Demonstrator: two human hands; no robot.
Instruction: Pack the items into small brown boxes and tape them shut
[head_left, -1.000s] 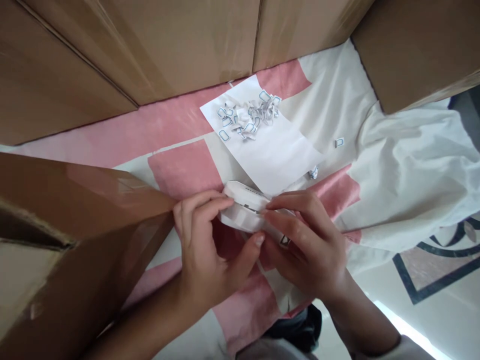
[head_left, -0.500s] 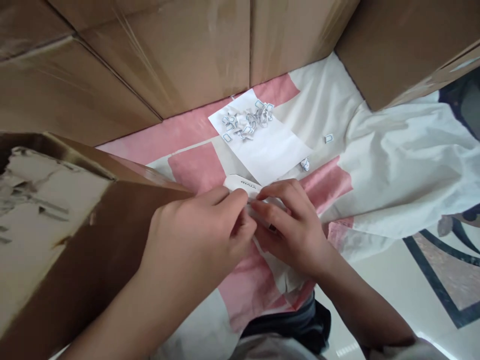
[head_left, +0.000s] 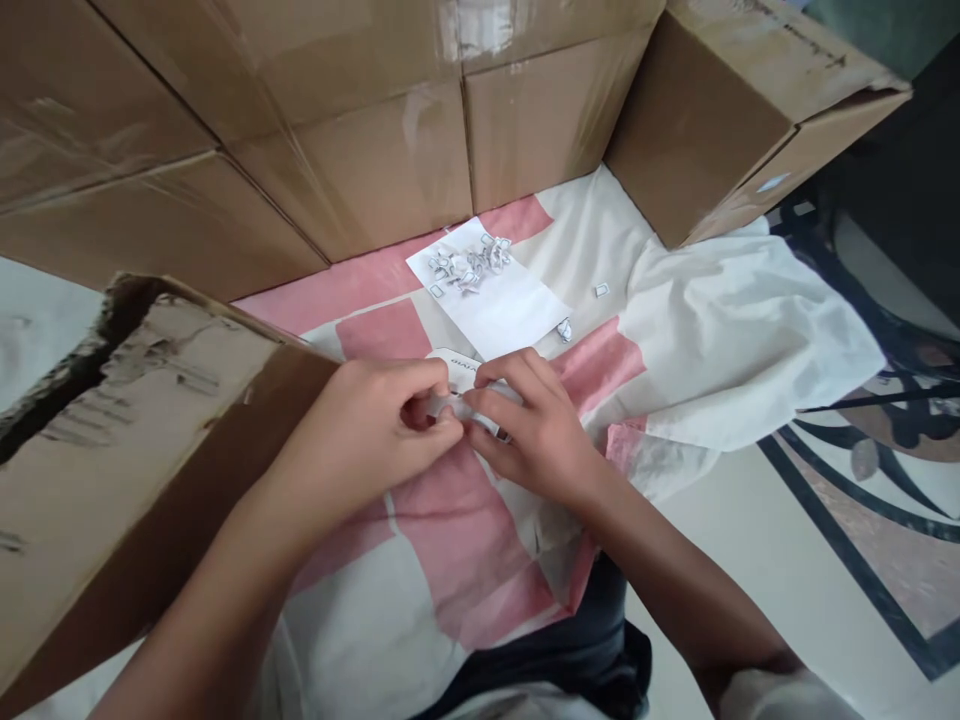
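The sheet serves as the reference for all positions. It lies flat on the cloth, which has pink and white areas. The device, a white part with dark lettering, is located on the near side of the sheet, close to its near corner; contact between the two cannot be determined.

Right hand: positioned nearward of the sheet, fingers bent and clamped on the device. Left hand: positioned nearward and to the left of the sheet, thumb and index finger at the device. Whether these two digits close on it cannot be determined.

Slips, several with outlined borders, are heaped on the far part of the sheet. A crumpled slip sits at the right edge of the sheet; a loose slip lies farther right, apart from it. Cartons stand behind the sheet. One open box stands to its left, another box beyond it to the right.
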